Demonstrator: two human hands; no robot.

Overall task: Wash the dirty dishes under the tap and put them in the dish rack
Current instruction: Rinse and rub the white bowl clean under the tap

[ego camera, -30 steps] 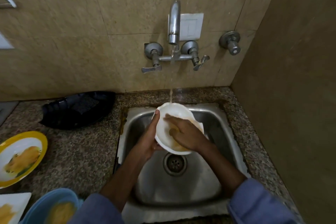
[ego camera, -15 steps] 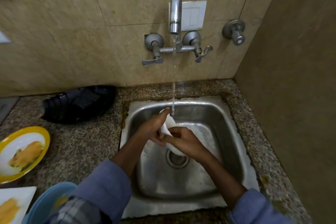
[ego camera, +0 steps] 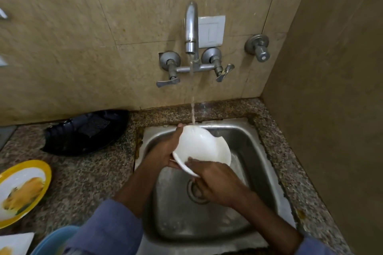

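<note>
A white bowl point(ego camera: 202, 146) is held tilted over the steel sink point(ego camera: 257, 151), and water from the tap point(ego camera: 191, 29) falls onto its far rim. My left hand point(ego camera: 165, 150) grips the bowl's left side, thumb up near the rim. My right hand point(ego camera: 215, 180) holds the bowl's near edge from below, above the drain point(ego camera: 193, 191). The bowl's inside looks clean and white. No dish rack is in view.
On the granite counter at left lie a black tray point(ego camera: 83, 132), a yellow-rimmed plate point(ego camera: 20, 190) with yellow food residue, a blue bowl point(ego camera: 51, 242) and a white plate point(ego camera: 14, 243). A beige wall closes the right side. A spare valve point(ego camera: 259, 46) sticks out of the back wall.
The bowl was rubbed with yellow residue inside, then turned edge-on, and now faces up again looking clean under the stream. My right hand moved from inside the bowl to its near edge.
</note>
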